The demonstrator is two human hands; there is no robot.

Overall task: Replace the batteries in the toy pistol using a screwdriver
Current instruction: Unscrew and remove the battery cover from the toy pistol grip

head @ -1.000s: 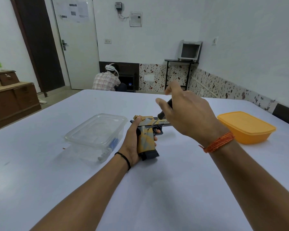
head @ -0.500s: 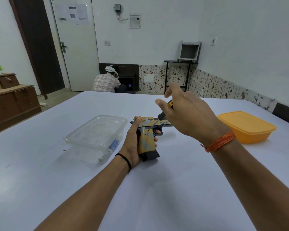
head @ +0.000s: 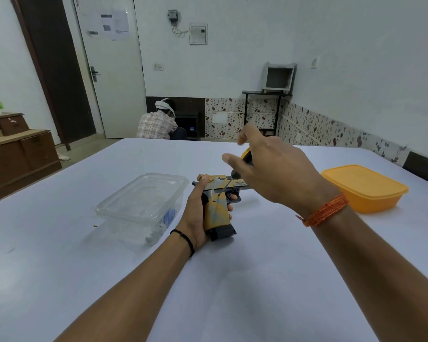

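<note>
From the head view, a clear plastic container with its lid on sat on the white worktop just to the left of the toy pistol; inside it lay something blue and a small white piece (too blurred to name). Well to the right of the pistol stood a closed orange container, its contents hidden.

Beyond the pistol, at the far side of the room, a person in a checked shirt crouched by the wall near a white door. A brown wooden cabinet stood far to the left.

The pistol was yellow-tan with grey patches, a dark trigger guard and a dark base, lying with the barrel pointing right. The left hand gripped its handle, thumb up along the back of the slide. The right hand hovered above the barrel, curled round the black-and-yellow handle of a screwdriver, forefinger and thumb partly lifted and blurred; the thin shaft slanted down to the frame near the trigger.
</note>
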